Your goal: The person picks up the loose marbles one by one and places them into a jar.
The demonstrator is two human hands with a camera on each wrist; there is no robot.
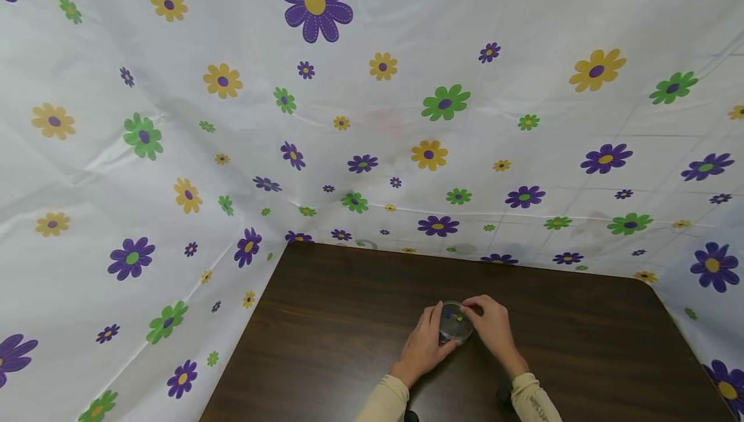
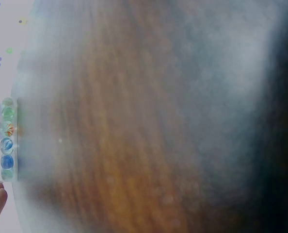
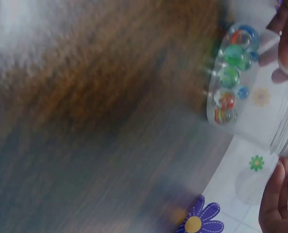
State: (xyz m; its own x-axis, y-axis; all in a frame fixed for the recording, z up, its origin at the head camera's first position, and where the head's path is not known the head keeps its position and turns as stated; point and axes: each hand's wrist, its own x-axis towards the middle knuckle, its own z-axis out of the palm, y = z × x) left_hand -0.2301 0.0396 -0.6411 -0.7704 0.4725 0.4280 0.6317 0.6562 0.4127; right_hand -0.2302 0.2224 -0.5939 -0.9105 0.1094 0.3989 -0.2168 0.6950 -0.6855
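A clear, round-mouthed jar (image 1: 455, 325) stands on the dark table, with blue and green spots showing inside its round top from above. Glass marbles (image 3: 229, 77) in green, blue and orange lie along its bottom in the right wrist view. The same marbles (image 2: 7, 145) line up at the edge of the left wrist view. My left hand (image 1: 423, 348) grips the jar's near left side, thumb in front. At the far right of the rim, my right hand (image 1: 491, 326) has its thumb and fingertips together; fingers (image 3: 272, 199) show close by the ridged glass neck.
The dark wood-grain tabletop (image 1: 337, 325) extends around the jar. A white sheet (image 1: 378, 99) printed with purple, yellow and green flowers hangs behind it and at the sides. Dark round items (image 1: 504, 399) sit by the wrists.
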